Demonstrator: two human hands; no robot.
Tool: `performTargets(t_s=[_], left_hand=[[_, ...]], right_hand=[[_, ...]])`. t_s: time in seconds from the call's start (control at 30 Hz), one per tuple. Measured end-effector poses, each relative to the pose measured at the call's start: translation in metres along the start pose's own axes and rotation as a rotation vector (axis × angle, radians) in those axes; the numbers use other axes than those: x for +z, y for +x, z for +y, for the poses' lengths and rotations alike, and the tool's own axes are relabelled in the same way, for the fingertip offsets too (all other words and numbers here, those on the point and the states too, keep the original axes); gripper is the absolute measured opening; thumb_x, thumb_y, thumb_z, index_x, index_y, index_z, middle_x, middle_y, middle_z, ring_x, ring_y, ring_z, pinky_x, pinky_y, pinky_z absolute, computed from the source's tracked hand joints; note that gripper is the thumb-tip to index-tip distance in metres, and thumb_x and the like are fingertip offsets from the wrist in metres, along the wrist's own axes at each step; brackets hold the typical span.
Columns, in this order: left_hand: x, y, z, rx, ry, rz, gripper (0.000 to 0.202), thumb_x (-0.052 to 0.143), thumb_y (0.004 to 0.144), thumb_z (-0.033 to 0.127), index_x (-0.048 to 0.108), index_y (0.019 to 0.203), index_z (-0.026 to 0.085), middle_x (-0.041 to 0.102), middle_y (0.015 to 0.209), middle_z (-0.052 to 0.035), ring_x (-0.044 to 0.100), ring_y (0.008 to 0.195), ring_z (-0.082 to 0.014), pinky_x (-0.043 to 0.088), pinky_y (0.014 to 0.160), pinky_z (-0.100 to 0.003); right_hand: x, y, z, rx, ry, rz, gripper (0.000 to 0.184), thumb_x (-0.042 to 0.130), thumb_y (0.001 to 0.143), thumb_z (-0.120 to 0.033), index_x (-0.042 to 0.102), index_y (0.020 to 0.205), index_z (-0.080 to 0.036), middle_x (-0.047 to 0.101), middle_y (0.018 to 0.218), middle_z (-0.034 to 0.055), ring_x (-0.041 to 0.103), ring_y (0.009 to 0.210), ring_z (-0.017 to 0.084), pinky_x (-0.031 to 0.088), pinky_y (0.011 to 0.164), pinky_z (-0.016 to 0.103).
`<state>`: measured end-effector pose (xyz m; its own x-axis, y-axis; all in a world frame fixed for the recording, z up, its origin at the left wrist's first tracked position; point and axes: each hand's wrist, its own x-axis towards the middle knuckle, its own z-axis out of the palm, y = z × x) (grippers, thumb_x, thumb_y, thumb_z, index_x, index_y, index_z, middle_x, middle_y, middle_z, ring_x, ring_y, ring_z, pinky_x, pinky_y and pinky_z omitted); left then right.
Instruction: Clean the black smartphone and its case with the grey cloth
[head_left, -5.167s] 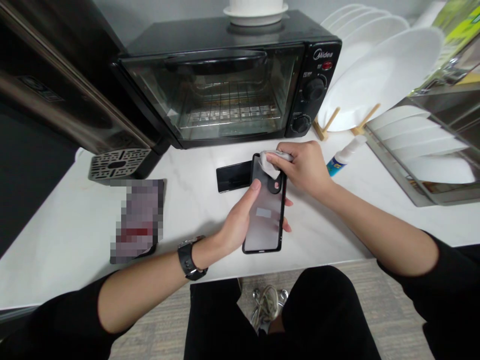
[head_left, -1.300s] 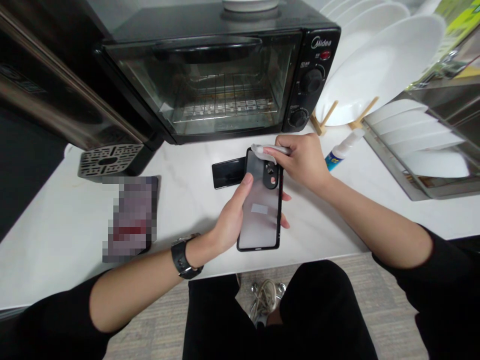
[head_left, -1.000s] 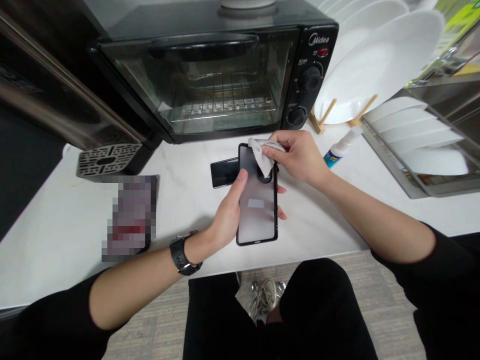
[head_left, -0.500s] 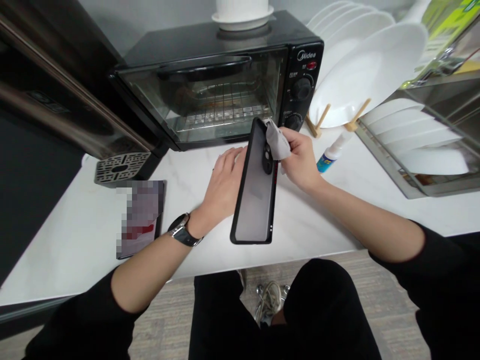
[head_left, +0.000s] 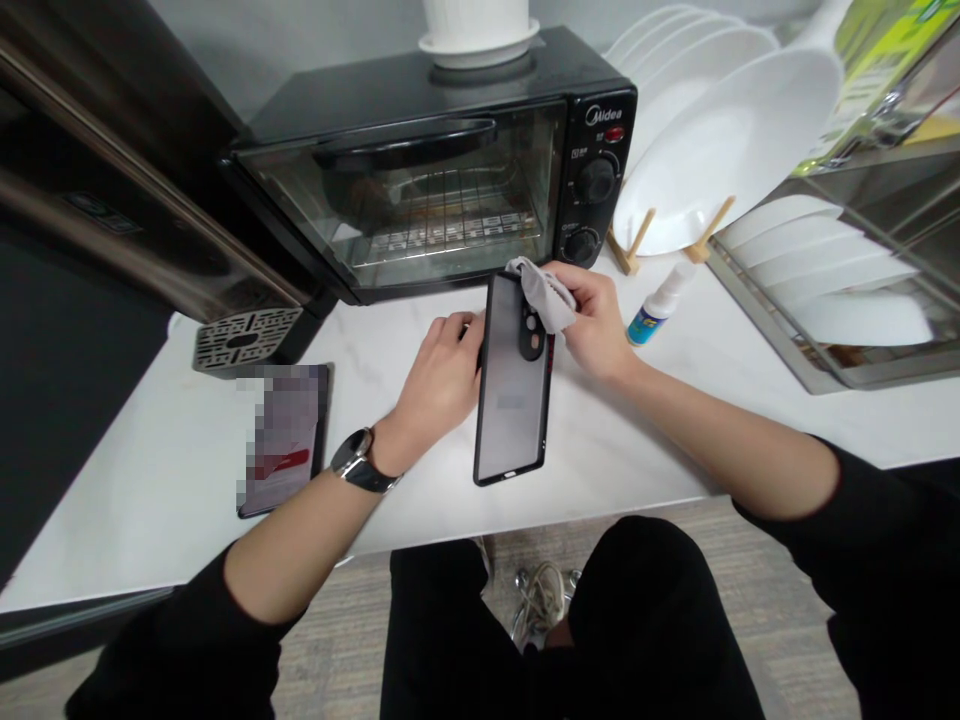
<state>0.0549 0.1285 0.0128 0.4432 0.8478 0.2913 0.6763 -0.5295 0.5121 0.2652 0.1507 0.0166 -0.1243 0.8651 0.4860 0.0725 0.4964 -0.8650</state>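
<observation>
A smartphone (head_left: 511,410) in a black-edged, frosted case is held tilted above the counter, its back and camera block facing me. My left hand (head_left: 442,380) has bent fingers at the phone's left edge; some fingertips are hidden behind it. A light grey cloth (head_left: 546,297) is pinched in my right hand (head_left: 596,315) and pressed over the phone's upper right corner, next to the cameras. To the right of that hand stands a small spray bottle (head_left: 652,315) with a blue label.
A black toaster oven (head_left: 420,150) stands behind my hands, with a white pot on top. Several white plates (head_left: 735,140) lean in a wooden rack at the right, beside a dish basket (head_left: 825,350). A tablet-like device (head_left: 292,440) lies at the left, near a dispenser's drip tray (head_left: 244,340).
My left hand's fingers have gone from stretched out to bent against the phone. The phone's top has come lower and turned slightly, showing more of its cameras. The cloth has moved with it.
</observation>
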Motion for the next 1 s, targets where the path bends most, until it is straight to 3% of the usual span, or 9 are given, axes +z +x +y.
performTargets(t_s=[0.1,0.2,0.37,0.47,0.57,0.63,0.77,0.87,1.0], left_hand=[[-0.006,0.000,-0.006,-0.029,0.121,0.021,0.045,0.055,0.101,0.035,0.065,0.139,0.013,0.066,0.133,-0.0196,0.058,0.119,-0.0354,0.043,0.112,-0.052],[-0.010,0.002,-0.009,-0.097,-0.056,0.152,0.056,0.050,0.106,0.052,0.060,0.148,0.016,0.069,0.136,-0.0162,0.062,0.121,-0.0308,0.044,0.111,-0.046],[-0.011,0.005,-0.004,-0.165,-0.508,0.395,0.062,0.044,0.105,0.068,0.071,0.130,0.019,0.076,0.121,-0.0114,0.071,0.114,-0.0253,0.051,0.105,-0.038],[-0.013,0.005,0.006,-0.240,-0.727,0.442,0.064,0.038,0.105,0.072,0.073,0.120,0.020,0.078,0.116,-0.0096,0.074,0.109,-0.0263,0.057,0.100,-0.040],[-0.019,0.006,0.017,-0.377,-1.059,0.330,0.066,0.036,0.106,0.070,0.075,0.117,0.019,0.079,0.118,-0.0095,0.077,0.098,-0.0230,0.062,0.089,-0.037],[-0.022,0.005,0.024,-0.460,-1.295,0.203,0.070,0.031,0.107,0.069,0.077,0.115,0.017,0.079,0.121,-0.0107,0.078,0.095,-0.0209,0.064,0.088,-0.036],[-0.021,0.002,0.032,-0.592,-1.561,-0.037,0.074,0.024,0.109,0.066,0.075,0.118,0.013,0.078,0.125,-0.0132,0.078,0.107,-0.0267,0.065,0.094,-0.042],[-0.015,-0.002,0.032,-0.672,-1.663,-0.224,0.072,0.029,0.108,0.067,0.073,0.124,0.013,0.079,0.122,-0.0161,0.079,0.108,-0.0304,0.065,0.091,-0.044],[-0.010,-0.007,0.031,-0.725,-1.735,-0.380,0.069,0.031,0.108,0.066,0.070,0.128,0.013,0.079,0.118,-0.0181,0.079,0.102,-0.0289,0.066,0.084,-0.043]], right_hand=[[-0.003,0.000,-0.003,-0.024,-0.048,0.035,0.051,0.063,0.093,-0.069,0.062,0.075,-0.021,0.055,0.070,-0.0003,0.049,0.065,0.015,0.039,0.062,0.031],[-0.005,0.002,0.000,-0.050,-0.120,0.099,0.049,0.062,0.095,-0.064,0.060,0.071,-0.021,0.052,0.066,-0.0010,0.046,0.064,0.015,0.036,0.062,0.031],[-0.005,0.002,0.018,0.089,-0.308,0.008,0.046,0.060,0.098,-0.054,0.061,0.067,-0.020,0.056,0.061,-0.0013,0.047,0.060,0.014,0.034,0.060,0.031],[-0.002,0.001,0.030,0.144,-0.431,-0.055,0.038,0.056,0.101,-0.044,0.072,0.077,-0.019,0.066,0.067,0.0003,0.056,0.064,0.017,0.039,0.065,0.031],[0.000,0.001,0.035,0.113,-0.390,0.001,0.037,0.052,0.104,-0.043,0.080,0.113,-0.020,0.082,0.105,0.0076,0.072,0.092,0.026,0.053,0.085,0.038],[0.000,0.001,0.032,0.043,-0.343,0.093,0.043,0.051,0.105,-0.046,0.075,0.130,-0.020,0.079,0.128,0.0102,0.073,0.111,0.029,0.055,0.099,0.044],[-0.003,-0.001,0.018,-0.164,-0.341,0.259,0.048,0.047,0.108,-0.051,0.068,0.142,-0.024,0.069,0.147,0.0092,0.064,0.136,0.027,0.048,0.119,0.046],[-0.005,-0.002,0.011,-0.261,-0.392,0.218,0.048,0.044,0.110,-0.051,0.065,0.146,-0.028,0.067,0.151,0.0072,0.059,0.142,0.028,0.044,0.124,0.049],[-0.005,-0.003,0.009,-0.300,-0.468,0.014,0.049,0.041,0.110,-0.051,0.063,0.148,-0.030,0.064,0.154,0.0067,0.052,0.149,0.029,0.039,0.127,0.055]])
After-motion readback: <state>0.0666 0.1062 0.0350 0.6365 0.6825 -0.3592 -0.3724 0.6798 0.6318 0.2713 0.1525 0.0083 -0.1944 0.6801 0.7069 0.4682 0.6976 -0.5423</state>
